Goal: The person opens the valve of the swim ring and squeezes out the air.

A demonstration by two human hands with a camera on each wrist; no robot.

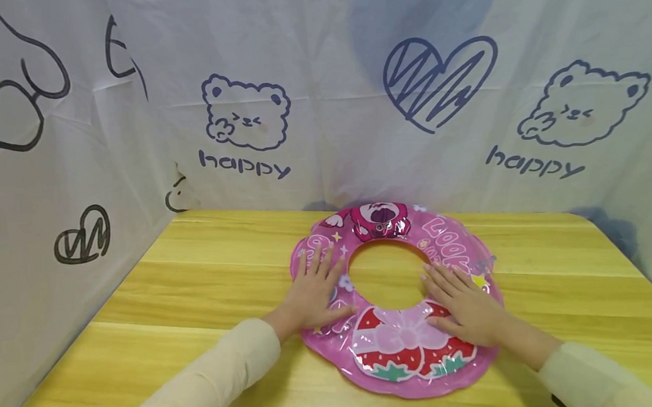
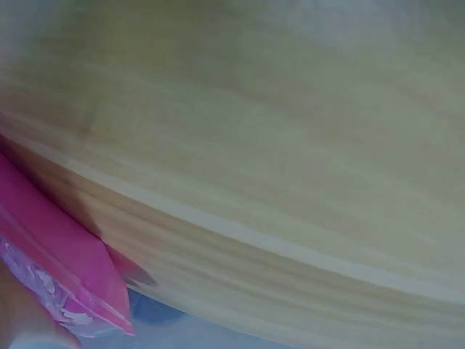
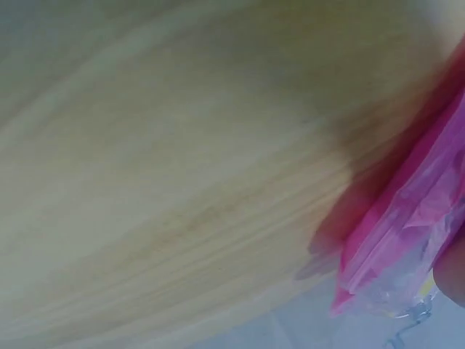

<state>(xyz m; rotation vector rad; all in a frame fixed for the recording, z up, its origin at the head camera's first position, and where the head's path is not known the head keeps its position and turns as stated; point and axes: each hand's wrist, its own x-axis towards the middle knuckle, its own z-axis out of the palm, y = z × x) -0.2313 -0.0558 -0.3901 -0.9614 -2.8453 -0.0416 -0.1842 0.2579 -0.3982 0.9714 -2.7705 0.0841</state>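
A pink inflatable swim ring (image 1: 418,386) lies on the wooden table, printed with strawberries, a bow, a cartoon bear and lettering. It looks partly inflated, with wrinkled edges. My left hand (image 1: 314,293) rests on the ring's left side, fingers spread and straight. On its right side lies my right hand (image 1: 466,307), fingers extended toward the central hole. In the left wrist view, the ring's pink edge (image 2: 65,247) shows at lower left beside a sliver of hand. The right wrist view shows the opposite edge (image 3: 407,218), with part of a finger at the frame's border.
The yellow wood-grain table (image 1: 197,278) extends around the ring on all sides. White cloth (image 1: 345,147) with drawn bears, hearts and the word "happy" hangs behind the table, and more cloth (image 1: 33,317) hangs along the left.
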